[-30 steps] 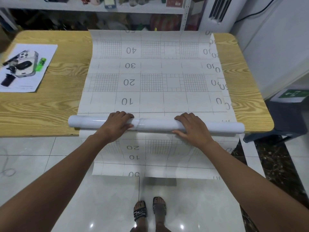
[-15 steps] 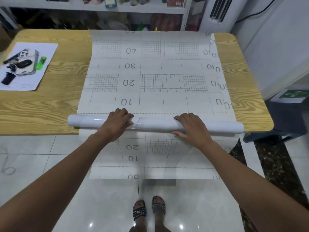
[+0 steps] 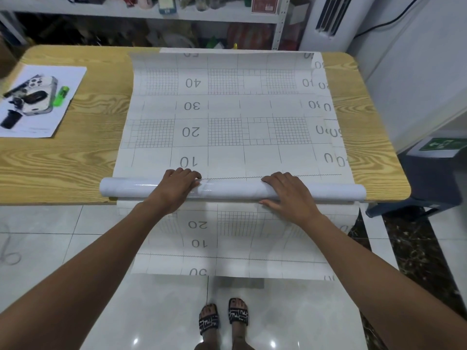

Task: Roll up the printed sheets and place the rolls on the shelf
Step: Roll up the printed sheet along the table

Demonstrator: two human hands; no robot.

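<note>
A long white glossy roll point(image 3: 227, 191) lies across the near edge of the wooden table point(image 3: 63, 160). My left hand point(image 3: 174, 189) and my right hand point(image 3: 288, 192) both lie over it, fingers curled over its top, the right thumb under its near side. Beyond the roll, printed sheets point(image 3: 227, 117) with grids and numbers lie flat on the table, stacked and slightly offset at the right. Another printed length point(image 3: 227, 238) hangs from the table edge towards the floor. The white shelf point(image 3: 151, 11) stands behind the table.
At the table's left lies a white paper point(image 3: 43, 102) with a phone, a small black device and a green lighter on it. A dark stool point(image 3: 429, 185) stands at the right. A white air-conditioning unit point(image 3: 328, 18) is at the back right. The floor is glossy tile.
Almost nothing differs. Both hands stay on the roll at the table's near edge; the view has shifted slightly.
</note>
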